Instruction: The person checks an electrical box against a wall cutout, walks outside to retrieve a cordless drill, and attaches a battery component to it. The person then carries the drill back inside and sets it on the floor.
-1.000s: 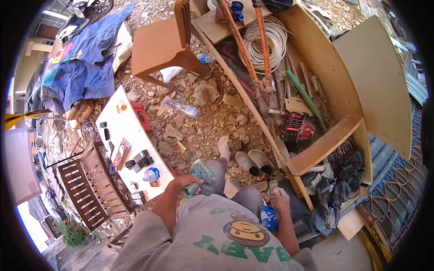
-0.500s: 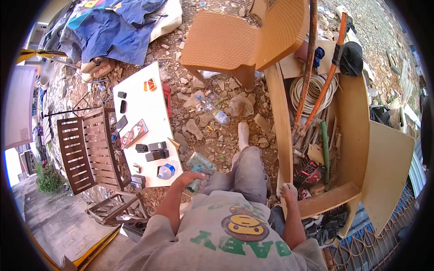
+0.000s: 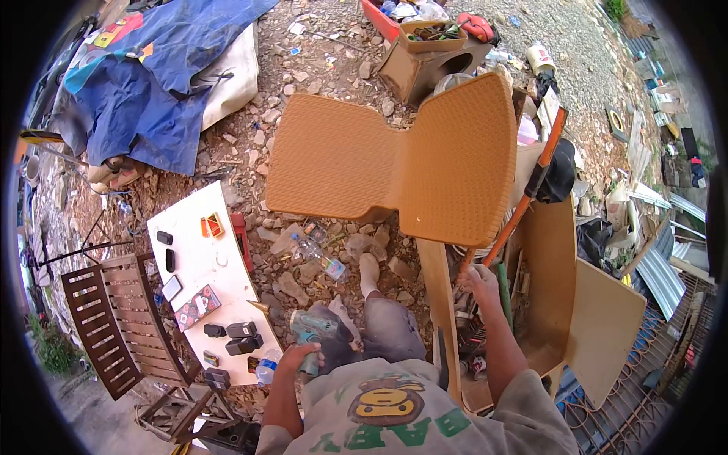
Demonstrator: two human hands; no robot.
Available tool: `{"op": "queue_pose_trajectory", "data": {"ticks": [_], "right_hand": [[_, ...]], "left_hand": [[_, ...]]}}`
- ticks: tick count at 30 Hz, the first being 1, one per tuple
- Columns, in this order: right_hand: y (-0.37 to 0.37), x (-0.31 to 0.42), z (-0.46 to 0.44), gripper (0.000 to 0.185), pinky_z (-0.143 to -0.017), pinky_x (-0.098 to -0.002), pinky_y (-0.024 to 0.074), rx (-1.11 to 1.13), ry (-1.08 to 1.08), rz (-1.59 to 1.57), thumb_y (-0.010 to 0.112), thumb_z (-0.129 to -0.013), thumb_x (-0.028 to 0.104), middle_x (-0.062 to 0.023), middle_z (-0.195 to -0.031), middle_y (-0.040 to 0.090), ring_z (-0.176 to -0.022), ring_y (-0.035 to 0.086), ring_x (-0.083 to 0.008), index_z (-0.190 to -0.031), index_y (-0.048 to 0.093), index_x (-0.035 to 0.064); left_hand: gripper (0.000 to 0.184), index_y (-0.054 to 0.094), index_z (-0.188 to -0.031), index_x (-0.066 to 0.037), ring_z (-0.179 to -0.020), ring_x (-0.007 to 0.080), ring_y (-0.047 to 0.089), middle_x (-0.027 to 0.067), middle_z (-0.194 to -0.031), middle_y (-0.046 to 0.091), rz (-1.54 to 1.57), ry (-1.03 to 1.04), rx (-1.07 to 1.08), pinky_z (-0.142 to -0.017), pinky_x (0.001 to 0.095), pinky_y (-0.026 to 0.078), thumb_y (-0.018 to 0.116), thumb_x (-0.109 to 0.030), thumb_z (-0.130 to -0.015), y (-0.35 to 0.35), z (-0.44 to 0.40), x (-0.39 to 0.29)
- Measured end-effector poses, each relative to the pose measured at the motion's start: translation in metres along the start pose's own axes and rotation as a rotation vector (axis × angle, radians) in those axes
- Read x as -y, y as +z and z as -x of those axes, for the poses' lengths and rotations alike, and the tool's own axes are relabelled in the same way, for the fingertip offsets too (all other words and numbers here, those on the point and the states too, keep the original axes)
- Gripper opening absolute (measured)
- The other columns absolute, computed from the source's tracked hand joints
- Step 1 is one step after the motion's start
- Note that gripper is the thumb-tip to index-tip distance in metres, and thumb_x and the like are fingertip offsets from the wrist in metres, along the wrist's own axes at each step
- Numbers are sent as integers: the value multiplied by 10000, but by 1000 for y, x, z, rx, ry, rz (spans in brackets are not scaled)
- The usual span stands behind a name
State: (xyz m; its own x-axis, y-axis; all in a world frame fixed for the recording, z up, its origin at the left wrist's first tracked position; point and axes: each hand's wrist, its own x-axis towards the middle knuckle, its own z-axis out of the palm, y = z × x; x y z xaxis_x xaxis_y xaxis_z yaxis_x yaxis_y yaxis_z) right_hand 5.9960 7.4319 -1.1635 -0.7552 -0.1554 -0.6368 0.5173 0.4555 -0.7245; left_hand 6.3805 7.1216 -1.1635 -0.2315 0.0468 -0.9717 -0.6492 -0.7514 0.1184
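Two hands [image 3: 305, 354], power tool [image 3: 318, 327] in left

You are outdoors in daylight, over stony brown ground [image 3: 311, 76] that gives way to grey gravel [image 3: 546, 30] at the upper right. A brown plastic chair [image 3: 334, 159] stands at upper centre. To the left you have a white worktop [image 3: 193, 265] beside a slatted wooden chair [image 3: 121, 322]; blue tarpaulin [image 3: 167, 83] spreads across the upper left, corrugated sheets [image 3: 660, 280] lie far right.
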Motion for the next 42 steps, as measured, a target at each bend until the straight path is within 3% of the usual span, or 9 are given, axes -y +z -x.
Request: {"op": "queue_pose_trajectory", "data": {"ticks": [2,8,12,14,17,20,28,33,42], "right_hand": [[-8,42,-32,263,-608,-239,467,17,-78,25,558,-926,256,-41,-884,624,-736,616,-130,-1052,603,30],[9,167,-22,415,-666,-212,457,-283,-149,-488,453,-979,349,-55,-955,626,-808,580,-76,-1184,535,-3],[39,232,-1,499,-759,-291,475,-342,-361,-130,418,-986,378,-105,-1056,632,-890,612,-165,-1217,520,-53],[53,246,-17,472,-793,-347,473,-424,-508,308,476,-956,371,-146,-1068,623,-926,614,-247,-1185,529,-39],[95,264,-31,484,-837,-427,463,-776,-278,896,517,-915,386,-194,-1075,620,-996,600,-352,-1195,462,-4],[112,270,-34,482,-859,-491,437,-875,-205,1045,546,-877,377,-234,-1099,586,-1024,565,-415,-1175,432,16],[131,271,-30,461,-837,-498,454,-1114,-28,979,556,-860,369,-185,-1120,573,-1024,572,-376,-1188,445,66],[149,280,-32,459,-855,-481,453,-1192,69,934,565,-858,363,-150,-1128,566,-1056,553,-353,-1207,449,88],[170,305,-68,481,-877,-486,427,-1406,393,979,610,-798,314,-138,-1149,566,-1058,545,-339,-1204,475,96]], "left_hand": [[284,596,-917,-7,-657,243,659,124,-781,653,105,31,26,-597,353,546,702,-228,-774,-4,2,-22],[284,593,-935,-14,-672,233,661,119,-779,649,55,-10,-17,-596,347,544,698,-221,-770,-48,6,-80],[283,598,-923,-18,-664,204,647,84,-754,639,-31,51,64,-596,330,538,697,-230,-763,-92,4,-115],[278,603,-904,-4,-636,205,643,94,-746,639,-84,67,90,-607,323,539,701,-219,-758,-107,24,-137],[273,614,-886,5,-630,195,645,99,-745,647,-224,131,110,-606,311,534,699,-220,-757,-148,43,-176],[219,644,-855,-14,-608,161,621,74,-735,654,-279,174,35,-583,280,500,705,-197,-752,-179,71,-204],[246,593,-900,5,-598,234,648,125,-735,644,-79,162,-127,-543,344,544,680,-168,-749,-230,100,-246],[291,621,-911,12,-611,198,626,100,-754,644,-194,174,-97,-573,310,508,679,-216,-740,-244,78,-296],[290,645,-916,-17,-633,161,603,60,-777,640,-581,33,-130,-582,287,468,685,-242,-737,-206,7,-564]]}}
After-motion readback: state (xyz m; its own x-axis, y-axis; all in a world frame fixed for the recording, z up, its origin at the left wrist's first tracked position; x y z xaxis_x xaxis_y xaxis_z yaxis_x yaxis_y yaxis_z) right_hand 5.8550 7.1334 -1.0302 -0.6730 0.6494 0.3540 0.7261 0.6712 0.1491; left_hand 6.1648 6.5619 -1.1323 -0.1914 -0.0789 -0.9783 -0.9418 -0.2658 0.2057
